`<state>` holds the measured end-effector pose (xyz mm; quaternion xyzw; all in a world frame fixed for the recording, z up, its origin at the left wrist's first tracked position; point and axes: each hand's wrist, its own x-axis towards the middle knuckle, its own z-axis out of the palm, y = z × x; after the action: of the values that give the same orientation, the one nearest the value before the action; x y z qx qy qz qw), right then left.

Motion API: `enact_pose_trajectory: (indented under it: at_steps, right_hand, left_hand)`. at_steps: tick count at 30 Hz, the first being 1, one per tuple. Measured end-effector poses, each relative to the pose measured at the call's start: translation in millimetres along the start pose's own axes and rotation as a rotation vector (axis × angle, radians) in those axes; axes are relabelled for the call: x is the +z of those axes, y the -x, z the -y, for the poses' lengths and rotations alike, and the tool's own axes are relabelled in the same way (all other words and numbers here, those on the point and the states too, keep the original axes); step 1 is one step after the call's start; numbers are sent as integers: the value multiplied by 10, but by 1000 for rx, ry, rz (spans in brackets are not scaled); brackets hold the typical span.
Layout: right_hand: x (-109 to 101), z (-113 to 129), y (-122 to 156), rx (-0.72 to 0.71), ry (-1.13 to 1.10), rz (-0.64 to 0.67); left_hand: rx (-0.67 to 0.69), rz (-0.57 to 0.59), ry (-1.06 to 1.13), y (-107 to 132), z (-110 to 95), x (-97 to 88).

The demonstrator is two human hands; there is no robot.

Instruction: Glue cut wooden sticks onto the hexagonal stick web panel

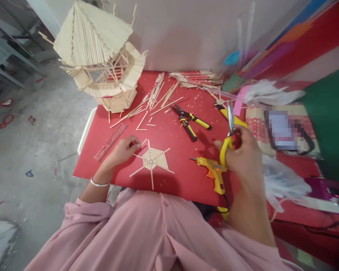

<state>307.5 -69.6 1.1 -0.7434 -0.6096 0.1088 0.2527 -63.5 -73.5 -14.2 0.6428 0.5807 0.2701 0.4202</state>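
My right hand is raised over the table's right side, closed around the yellow handles of a pair of scissors, whose metal blades point up and away. At the left, my left hand rests low over the table with its fingers curled. A short thin wooden stick shows at its fingertips and seems pinched there. Just right of that hand lies a web-shaped piece of sticks, six-sided with spokes reaching outward. Below the scissors is a yellow glue gun, its nozzle pointing left.
A stick-built model house stands at the back left of the red table. Loose sticks, black-yellow pliers and a clear ruler lie about. To the right are a phone, plastic bags and packed sticks.
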Motion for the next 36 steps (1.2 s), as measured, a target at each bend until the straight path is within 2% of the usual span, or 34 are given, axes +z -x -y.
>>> enact_pose_trajectory:
  at_steps: [2, 4, 7, 9, 15, 24, 29, 36]
  right_hand:
    - [64, 206, 246, -182, -128, -20]
    - [178, 440, 496, -334, -213, 65]
    - [388, 719, 759, -464, -243, 172]
    - [501, 816, 829, -493, -216, 201]
    - [591, 901, 798, -457, -209, 178]
    - [574, 1041, 782, -334, -252, 264]
    - [565, 1058, 751, -306, -237, 281]
    - [569, 1111, 666, -280, -289, 316]
  left_hand:
    - [19, 15, 159, 10, -112, 39]
    - [27, 8, 294, 16, -219, 106]
    - [61, -69, 475, 21, -313, 220]
    - [106, -100, 533, 24, -322, 277]
    - [203, -199, 463, 44, -306, 334]
    - [284, -227, 218, 58, -403, 382]
    - [339, -254, 116, 39, -405, 362]
    - [426, -292, 87, -72, -442, 286]
